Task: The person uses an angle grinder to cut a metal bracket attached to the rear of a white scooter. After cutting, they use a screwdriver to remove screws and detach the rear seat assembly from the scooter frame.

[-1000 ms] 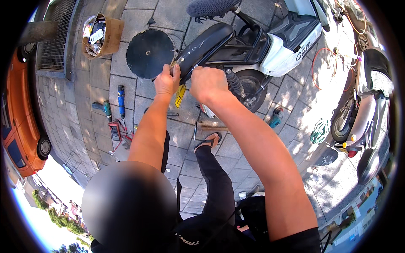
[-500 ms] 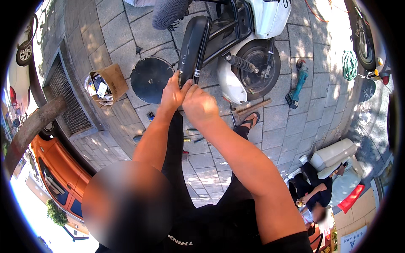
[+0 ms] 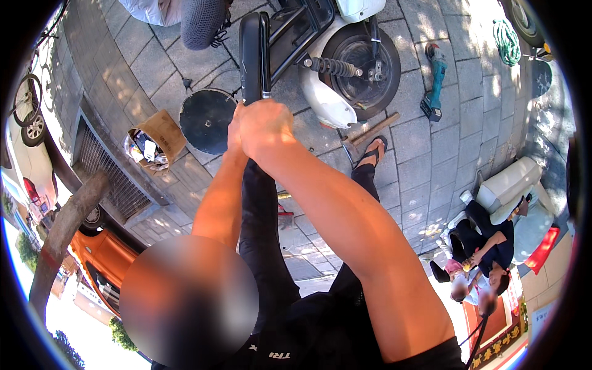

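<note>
A motor scooter lies tipped on its side ahead of me. Its long black seat [image 3: 250, 55] points toward me, beside a black frame tube [image 3: 266, 55]. At the seat's near end my left hand [image 3: 235, 131] is closed on it, partly covered by the other hand. My right hand [image 3: 266, 125] makes a fist right beside it, close to the end of the tube; its fingers face away, so what they grip is hidden. To the right are the scooter's rear wheel [image 3: 387, 74], a coil shock absorber [image 3: 333, 66] and a white fender [image 3: 330, 106].
A wooden-handled hammer [image 3: 376, 128] lies by my sandalled foot [image 3: 374, 150]. Farther right are a teal cordless angle grinder [image 3: 435, 80] and a coiled green rope [image 3: 507, 43]. On the left stand a round black stool top [image 3: 206, 123] and a cardboard box [image 3: 165, 132]. People sit at lower right.
The view has shifted, so the scooter and tools appear higher. My right hand has moved over my left, covering more of it, and both stay at the seat's near end.
</note>
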Available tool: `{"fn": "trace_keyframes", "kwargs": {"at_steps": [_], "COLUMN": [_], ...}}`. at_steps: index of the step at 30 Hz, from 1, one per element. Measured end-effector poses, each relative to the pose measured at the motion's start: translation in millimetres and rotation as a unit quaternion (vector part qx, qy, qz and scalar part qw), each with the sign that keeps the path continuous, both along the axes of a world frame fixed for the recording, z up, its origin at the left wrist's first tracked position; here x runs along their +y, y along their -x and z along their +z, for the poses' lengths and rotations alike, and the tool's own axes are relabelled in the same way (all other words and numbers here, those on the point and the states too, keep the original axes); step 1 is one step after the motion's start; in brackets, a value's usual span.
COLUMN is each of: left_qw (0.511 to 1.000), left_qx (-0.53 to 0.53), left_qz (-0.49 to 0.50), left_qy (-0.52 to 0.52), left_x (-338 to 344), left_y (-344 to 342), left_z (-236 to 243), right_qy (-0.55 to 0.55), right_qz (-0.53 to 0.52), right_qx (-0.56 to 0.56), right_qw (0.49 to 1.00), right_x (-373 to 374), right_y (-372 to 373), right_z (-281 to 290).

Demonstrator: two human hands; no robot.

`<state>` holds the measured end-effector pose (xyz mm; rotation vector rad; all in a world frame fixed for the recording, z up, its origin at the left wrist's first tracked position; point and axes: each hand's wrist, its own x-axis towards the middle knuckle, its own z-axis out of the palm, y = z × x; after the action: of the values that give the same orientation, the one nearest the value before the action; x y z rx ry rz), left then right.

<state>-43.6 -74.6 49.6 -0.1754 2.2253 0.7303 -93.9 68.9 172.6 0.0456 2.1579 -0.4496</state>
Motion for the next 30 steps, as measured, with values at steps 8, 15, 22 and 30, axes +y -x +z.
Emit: {"fn": "trace_keyframes", "kwargs": {"at_steps": [8, 15, 22, 30], "left_qw": [0.998, 0.997, 0.997, 0.997], "left_qx": [-0.035, 0.025, 0.027, 0.049], "left_qz": [0.023, -0.035, -0.008, -0.004], "left_qy": [0.054, 0.061, 0.074, 0.068], "left_x": [19.6, 12.3, 15.9, 13.8], "left_y": [11.2, 4.5, 7.2, -3.0], "left_z": [11.0, 0.8, 3.3, -5.2], "right_qy": [0.074, 0.107, 0.081, 0.083], "right_qz": [-0.026, -0.052, -0.042, -0.027], "right_qx": [0.003, 0.061, 0.055, 0.060], "right_qw": [0.997, 0.991, 0.994, 0.994], "right_x": [36.7, 39.4, 39.8, 46.4], "right_y": [-14.6, -29.3, -29.5, -29.0], "right_z": [-7.5, -29.2, -29.5, -21.8]}}
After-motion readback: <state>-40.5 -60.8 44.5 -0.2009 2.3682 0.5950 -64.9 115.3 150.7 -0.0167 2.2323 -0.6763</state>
